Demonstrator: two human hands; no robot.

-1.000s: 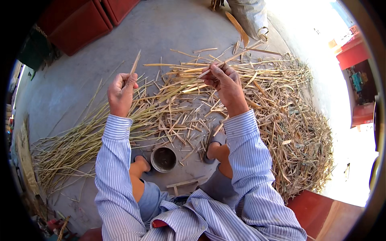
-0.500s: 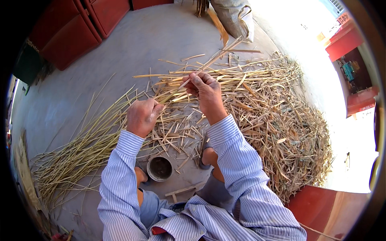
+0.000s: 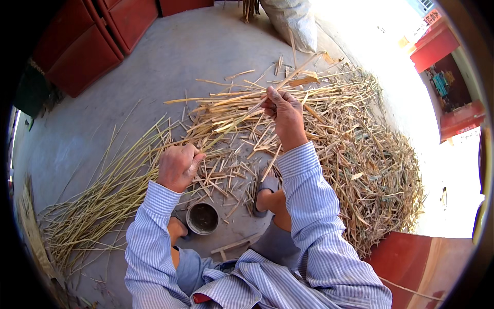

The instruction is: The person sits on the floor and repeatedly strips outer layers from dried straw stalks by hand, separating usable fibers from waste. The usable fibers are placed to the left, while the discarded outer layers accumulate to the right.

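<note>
A long, pale, dry plant stalk stretches slantwise between my two hands. My left hand is closed in a fist round its lower end, thumb on top. Farther up and to the right, my right hand pinches the stalk between thumb and fingers. Beyond that hand, the stalk's upper part sticks out toward the back, with a brown dry leaf close by it. Underneath lie more yellow stalks, partly hidden by my hands.
Thin greenish stalks spread over the floor at left. A big heap of dry husks fills the right. Between my feet stands a small bowl, with a wooden piece nearer me. Behind are a pale sack and red furniture.
My right hand has moved right along the stalk, away from my left hand, which has dropped slightly down and left. The raised brown leaf has come down low over the pile.
</note>
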